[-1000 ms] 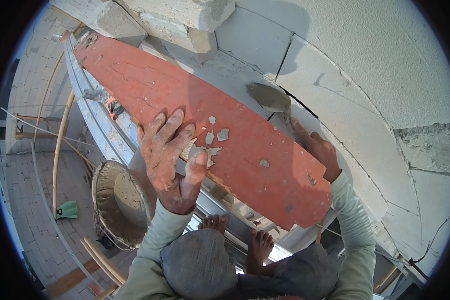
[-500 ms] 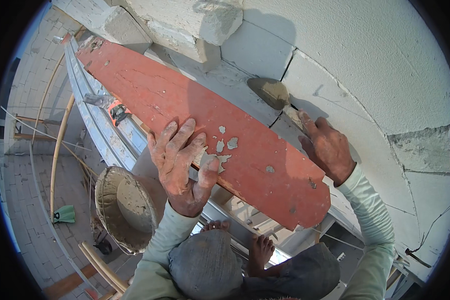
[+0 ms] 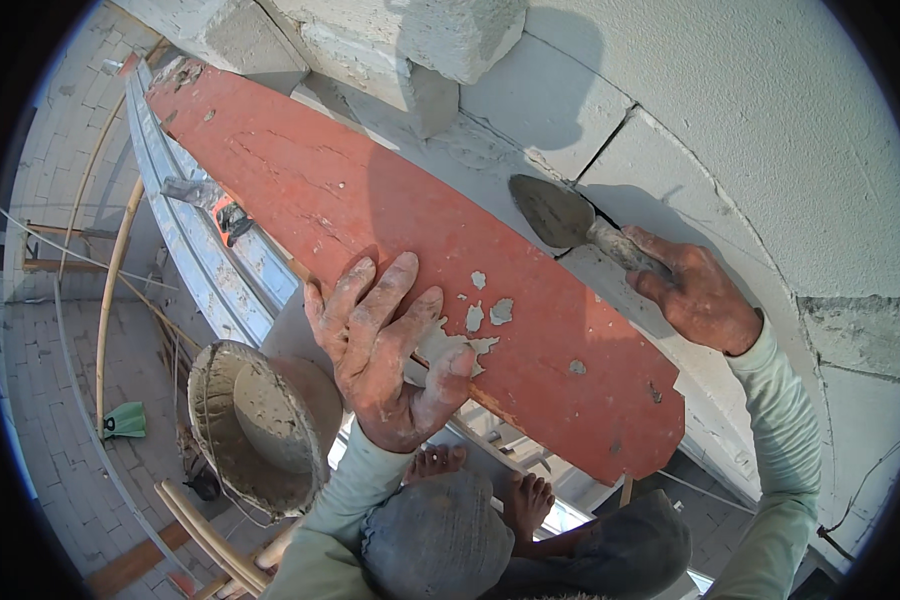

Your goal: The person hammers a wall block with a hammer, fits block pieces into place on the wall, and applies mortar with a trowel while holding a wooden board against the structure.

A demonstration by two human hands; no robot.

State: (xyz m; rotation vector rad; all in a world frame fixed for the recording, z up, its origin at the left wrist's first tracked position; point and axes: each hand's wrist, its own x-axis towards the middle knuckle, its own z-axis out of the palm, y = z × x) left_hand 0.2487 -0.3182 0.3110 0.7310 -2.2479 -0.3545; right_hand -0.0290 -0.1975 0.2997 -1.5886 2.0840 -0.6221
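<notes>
A long red board (image 3: 300, 190) with chipped patches runs diagonally from upper left to lower right. My left hand (image 3: 385, 350) lies on its near edge, fingers spread over the red face, thumb by a chipped patch. Beyond the board's far edge, my right hand (image 3: 700, 292) is closed around the handle of a pointed trowel (image 3: 553, 212). The blade points up and left, over the pale block wall (image 3: 660, 165) near a dark joint. Grey mortar coats the blade. Both hands are dusty.
A mortar-crusted bucket (image 3: 205, 400) holding grey mix stands left of my knees. Metal channels (image 3: 185, 225) run beneath the board, with a grey-and-orange tool (image 3: 232, 218) on them. Loose pale blocks (image 3: 450, 35) sit at the top. Bamboo poles (image 3: 120, 270) stand at left, above a lower tiled floor.
The view has shifted slightly, moving the board and wall rightward in it. My right hand has swung the trowel so its blade and handle lie flatter. My left hand stays on the board.
</notes>
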